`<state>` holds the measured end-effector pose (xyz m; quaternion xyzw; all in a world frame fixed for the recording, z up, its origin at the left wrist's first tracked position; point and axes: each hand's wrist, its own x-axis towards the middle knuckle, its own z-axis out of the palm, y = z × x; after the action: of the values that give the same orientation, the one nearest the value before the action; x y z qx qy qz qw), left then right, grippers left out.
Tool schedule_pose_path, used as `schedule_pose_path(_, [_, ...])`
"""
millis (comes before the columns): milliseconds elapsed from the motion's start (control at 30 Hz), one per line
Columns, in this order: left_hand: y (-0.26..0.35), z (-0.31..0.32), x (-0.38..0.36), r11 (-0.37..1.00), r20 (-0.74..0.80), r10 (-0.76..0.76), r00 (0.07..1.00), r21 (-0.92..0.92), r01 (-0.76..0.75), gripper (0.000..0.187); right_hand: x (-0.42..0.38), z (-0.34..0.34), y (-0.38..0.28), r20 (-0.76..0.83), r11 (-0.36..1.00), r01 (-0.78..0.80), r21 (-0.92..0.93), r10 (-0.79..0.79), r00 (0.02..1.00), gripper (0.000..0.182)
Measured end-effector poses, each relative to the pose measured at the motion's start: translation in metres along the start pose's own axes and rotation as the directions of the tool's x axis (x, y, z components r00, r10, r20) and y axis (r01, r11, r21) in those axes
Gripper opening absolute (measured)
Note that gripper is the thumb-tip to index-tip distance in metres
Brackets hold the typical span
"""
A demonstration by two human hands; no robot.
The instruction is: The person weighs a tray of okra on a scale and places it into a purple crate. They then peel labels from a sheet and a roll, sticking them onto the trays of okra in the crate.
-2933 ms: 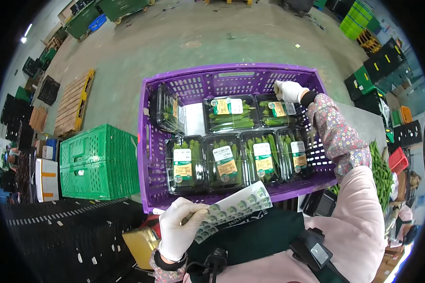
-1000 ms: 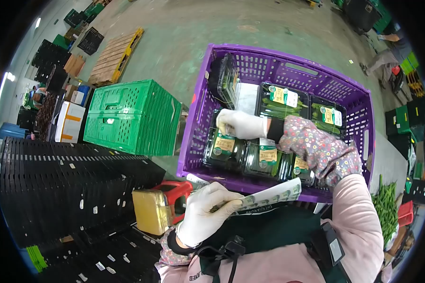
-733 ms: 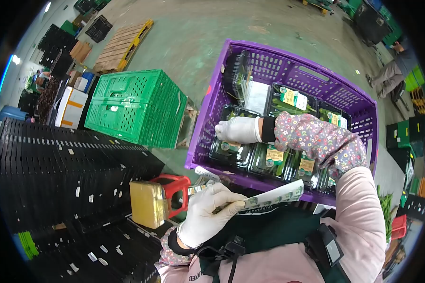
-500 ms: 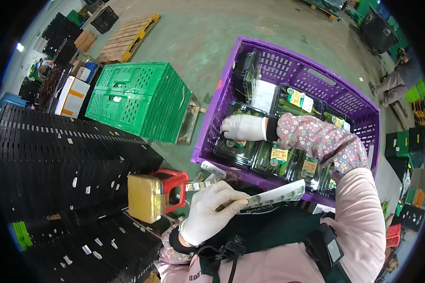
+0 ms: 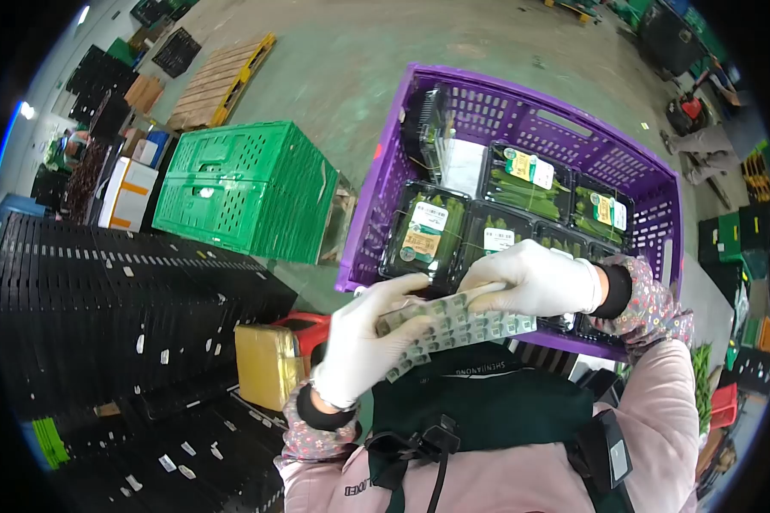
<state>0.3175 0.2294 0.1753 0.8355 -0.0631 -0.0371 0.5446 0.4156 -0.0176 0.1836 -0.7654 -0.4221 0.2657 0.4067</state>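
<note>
Both of my hands wear white gloves and meet at a sheet of small printed labels (image 5: 466, 332) in front of my apron. The left hand (image 5: 364, 342) grips the sheet's left end between thumb and fingers. At its upper edge, the fingers of my right hand (image 5: 535, 278) are pinched together on the sheet. Just beyond stands a purple crate (image 5: 372, 192) with clear-lidded packs of green vegetables. The near-left pack (image 5: 432, 235) carries a white and yellow label, as does the far pack (image 5: 526, 179). My right hand and forearm overlap the near-right packs.
Green crates (image 5: 239, 188) are stacked left of the purple crate. Tall stacks of black crates (image 5: 137, 316) fill the left side. A red stool (image 5: 304, 329) with a yellow block (image 5: 268, 366) stands by my left arm. A wooden pallet (image 5: 218, 85) lies farther off; a person (image 5: 706, 145) is at far right.
My right hand has left the near-left pack and come back to the label sheet. That pack's label now shows uncovered. The sheet has turned its printed face more toward me.
</note>
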Motion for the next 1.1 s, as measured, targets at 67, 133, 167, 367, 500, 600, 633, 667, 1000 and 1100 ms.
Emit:
schedule_pose_path(67, [-0.003, -0.014, -0.003, 0.997, 0.045, -0.059, 0.997, -0.054, 0.061, 0.055, -0.015, 0.000, 0.007, -0.086, 0.999, -0.031, 0.033, 0.034, 0.996, 0.023])
schedule_pose_path(133, [-0.003, -0.018, -0.003, 1.000, -0.003, -0.014, 1.000, -0.001, 0.014, 0.042, -0.029, 0.002, 0.009, -0.185, 0.990, -0.075, 0.119, 0.096, 0.978, 0.022])
schedule_pose_path(167, [-0.003, -0.021, -0.003, 0.999, 0.011, 0.000, 1.000, 0.038, -0.001, 0.036, -0.036, 0.004, 0.009, -0.198, 0.989, -0.078, 0.122, 0.101, 0.975, 0.022])
schedule_pose_path(367, [-0.005, 0.000, 0.003, 0.997, -0.111, 0.071, 0.991, 0.046, -0.067, 0.019, -0.059, 0.010, 0.018, -0.311, 0.998, -0.018, -0.055, 0.000, 0.950, 0.021])
schedule_pose_path(500, [-0.003, 0.010, 0.007, 0.998, -0.093, 0.057, 0.994, 0.036, -0.054, 0.013, -0.065, 0.008, 0.021, -0.224, 0.980, -0.080, -0.183, 0.037, 0.974, 0.028])
schedule_pose_path(600, [0.001, 0.019, 0.013, 0.992, -0.019, 0.035, 0.999, 0.119, -0.033, 0.012, -0.050, 0.010, 0.001, -0.441, 0.895, -0.049, -0.444, -0.170, 0.881, 0.049])
schedule_pose_path(633, [0.000, 0.022, 0.014, 0.992, -0.013, 0.036, 0.999, 0.117, -0.034, 0.012, -0.044, 0.012, -0.005, -0.444, 0.895, -0.055, -0.442, -0.165, 0.881, 0.049])
schedule_pose_path(667, [-0.002, 0.025, 0.015, 0.991, -0.005, 0.030, 1.000, 0.128, -0.029, 0.012, -0.039, 0.013, -0.014, -0.395, 0.866, -0.047, -0.498, -0.178, 0.901, 0.050])
schedule_pose_path(1000, [-0.005, 0.030, 0.020, 0.987, 0.000, -0.029, 1.000, 0.156, 0.028, 0.011, -0.033, 0.037, 0.003, -0.159, 0.648, 0.101, -0.755, -0.331, 0.930, 0.045])
schedule_pose_path(1100, [-0.013, 0.031, 0.023, 0.990, -0.006, -0.114, 0.994, 0.084, 0.114, 0.011, -0.038, 0.041, 0.001, -0.069, 0.583, 0.174, -0.794, -0.371, 0.926, 0.042])
